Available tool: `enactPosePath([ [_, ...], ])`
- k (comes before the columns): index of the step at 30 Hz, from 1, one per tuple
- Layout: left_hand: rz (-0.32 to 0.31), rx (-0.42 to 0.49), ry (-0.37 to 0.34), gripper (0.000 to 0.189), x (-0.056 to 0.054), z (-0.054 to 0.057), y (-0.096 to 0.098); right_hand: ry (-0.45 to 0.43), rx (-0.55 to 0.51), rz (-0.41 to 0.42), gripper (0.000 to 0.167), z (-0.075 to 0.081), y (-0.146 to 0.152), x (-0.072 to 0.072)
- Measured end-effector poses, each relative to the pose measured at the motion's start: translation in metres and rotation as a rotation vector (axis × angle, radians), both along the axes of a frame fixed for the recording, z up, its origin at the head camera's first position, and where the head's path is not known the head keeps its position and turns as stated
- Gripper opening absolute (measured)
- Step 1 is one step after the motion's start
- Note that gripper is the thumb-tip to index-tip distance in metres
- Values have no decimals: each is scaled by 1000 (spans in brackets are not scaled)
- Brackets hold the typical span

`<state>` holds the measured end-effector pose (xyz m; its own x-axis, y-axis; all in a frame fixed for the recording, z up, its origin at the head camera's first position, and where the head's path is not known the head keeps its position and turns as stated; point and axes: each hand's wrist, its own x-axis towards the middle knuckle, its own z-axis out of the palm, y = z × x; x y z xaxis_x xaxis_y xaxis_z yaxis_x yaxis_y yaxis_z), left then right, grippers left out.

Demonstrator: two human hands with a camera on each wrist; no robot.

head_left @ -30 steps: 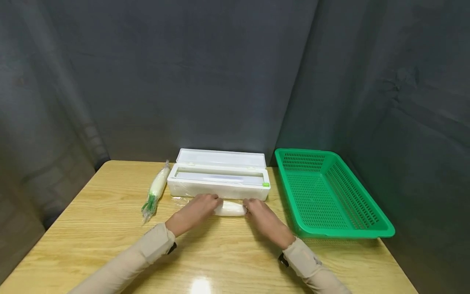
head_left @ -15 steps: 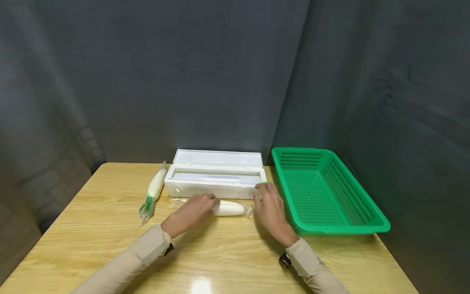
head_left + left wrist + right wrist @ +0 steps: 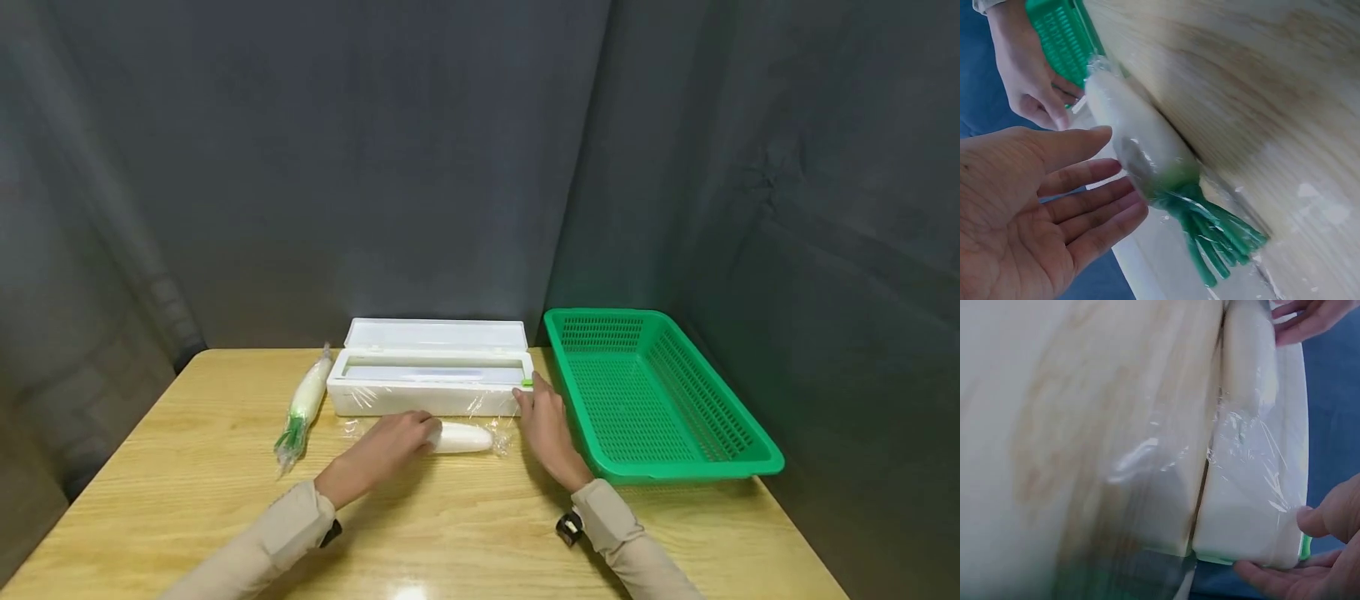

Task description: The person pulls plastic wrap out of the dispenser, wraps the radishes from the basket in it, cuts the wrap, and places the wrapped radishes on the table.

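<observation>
A white toy-like radish [image 3: 461, 437] with green leaves [image 3: 1216, 234], wrapped in clear film, lies crosswise before a white cling film dispenser [image 3: 427, 404]. My left hand [image 3: 378, 454] lies along the radish's left part; in the left wrist view its nearly straight fingers touch the radish's side. Clear film [image 3: 1241, 450] stretches between the radish and the dispenser. My right hand [image 3: 547, 425] is at the dispenser's right end, beside a green slider [image 3: 527, 382]. In the right wrist view its thumb and fingers stand either side of that corner.
A second wrapped radish [image 3: 306, 400] with green leaves lies to the left of the dispenser. The dispenser's lid [image 3: 435, 334] is raised at the back. A green slotted basket [image 3: 675, 475] stands at the right. Dark curtains hang behind the wooden table [image 3: 450, 533].
My right hand has let go of the radish's right end and moved to the dispenser's right corner. The left hand has stayed at the radish. The head view has shifted slightly.
</observation>
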<state>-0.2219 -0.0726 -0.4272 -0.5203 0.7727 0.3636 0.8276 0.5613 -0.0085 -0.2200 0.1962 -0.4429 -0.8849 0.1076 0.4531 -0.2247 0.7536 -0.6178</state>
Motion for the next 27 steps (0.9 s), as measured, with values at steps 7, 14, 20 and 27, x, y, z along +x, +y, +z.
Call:
enactPosePath([
  [7,29,79,80,12,-7,17,26,30,-116,20,52,2,7,-4],
  [14,46,170,38,14,-28,45,82,94,-120,15,49,1,12,-10],
  [20,128,188,-18,18,-37,46,126,66,-127,3,46,0,11,-8],
  [27,184,139,-64,10,-42,37,148,88,-121,6,37,-8,10,-4],
])
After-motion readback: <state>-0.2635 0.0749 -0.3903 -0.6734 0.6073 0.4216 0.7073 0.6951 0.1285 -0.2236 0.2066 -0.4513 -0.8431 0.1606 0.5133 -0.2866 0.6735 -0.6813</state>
